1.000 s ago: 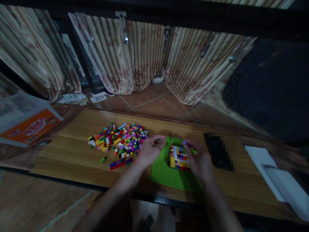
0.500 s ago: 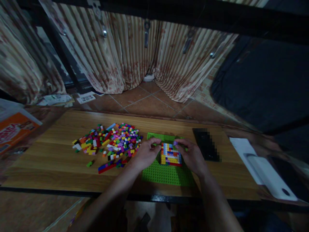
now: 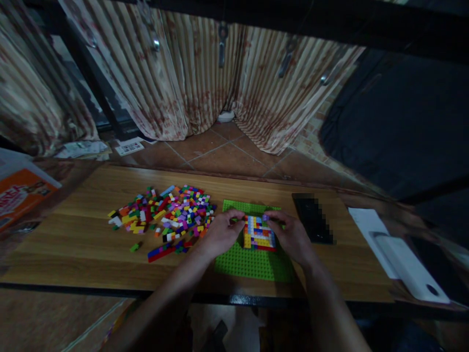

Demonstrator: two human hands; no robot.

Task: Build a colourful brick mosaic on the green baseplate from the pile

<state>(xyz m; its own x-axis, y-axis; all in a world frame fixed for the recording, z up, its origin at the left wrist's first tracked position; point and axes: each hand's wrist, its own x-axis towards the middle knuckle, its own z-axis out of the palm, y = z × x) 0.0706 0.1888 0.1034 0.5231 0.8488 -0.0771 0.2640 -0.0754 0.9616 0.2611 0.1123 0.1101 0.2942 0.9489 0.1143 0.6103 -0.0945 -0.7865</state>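
The right hand (image 3: pixel 293 238) is pinching a small purple brick (image 3: pixel 265 217) between thumb and fingertips, holding it at the far right corner of a block of bricks (image 3: pixel 258 232). The left hand (image 3: pixel 223 232) is curling its thumb and fingers close together at the block's far left corner; whether anything is sitting between those fingertips, I cannot tell. The block is lying on a green board (image 3: pixel 252 270), between the two hands, and its top is showing rows of yellow, white, blue, red and orange. The board is resting on a wooden table (image 3: pixel 80 244), near its close edge. To the left of the board, a pile of loose bricks (image 3: pixel 186 208) is spreading over the wood, with a long red and blue strip (image 3: pixel 161 253) lying on its near side and a green brick (image 3: pixel 134 247) lying just apart. A black object (image 3: pixel 311 222), partly blurred out, is lying to the right of the board.
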